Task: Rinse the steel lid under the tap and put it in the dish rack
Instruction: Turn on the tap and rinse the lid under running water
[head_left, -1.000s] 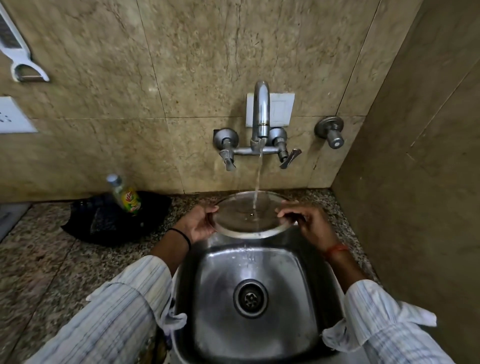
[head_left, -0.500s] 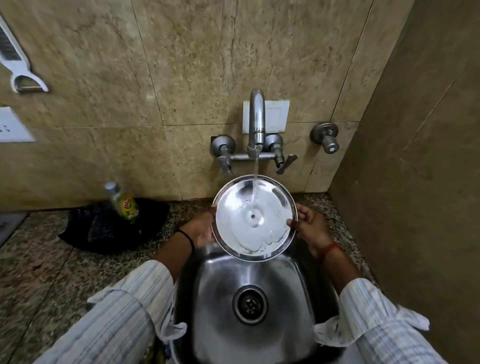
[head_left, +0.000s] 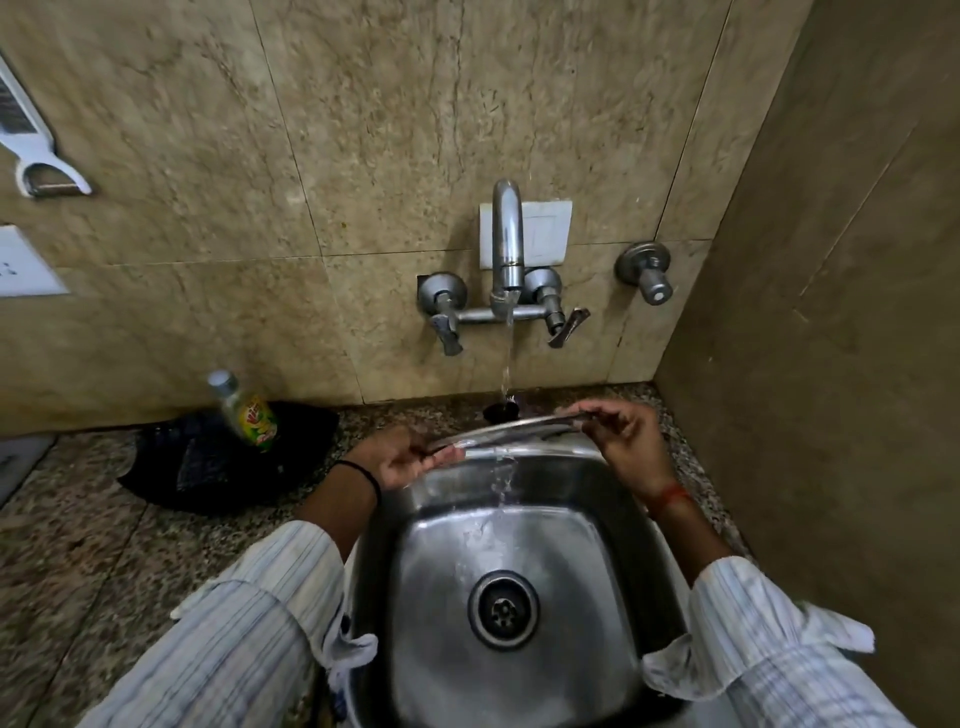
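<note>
The round steel lid (head_left: 511, 432) is held nearly flat and edge-on to me, over the back of the steel sink (head_left: 582, 649). My left hand (head_left: 410, 457) pinches its left rim and my right hand (head_left: 621, 436) pinches its right rim. Water runs from the wall tap (head_left: 506, 249) onto the lid and drips off into the basin. A dark knob (head_left: 501, 410) shows just behind the lid's rim. No dish rack is in sight.
A small bottle with a green and yellow label (head_left: 244, 410) stands on a black cloth (head_left: 218, 457) on the granite counter left of the sink. A side wall (head_left: 831, 364) closes the right. A white peeler (head_left: 31, 145) hangs at the upper left.
The lid was tilted up facing me half a second ago; it has now been turned back down to nearly flat under the stream. Both hands keep hold of its rim.
</note>
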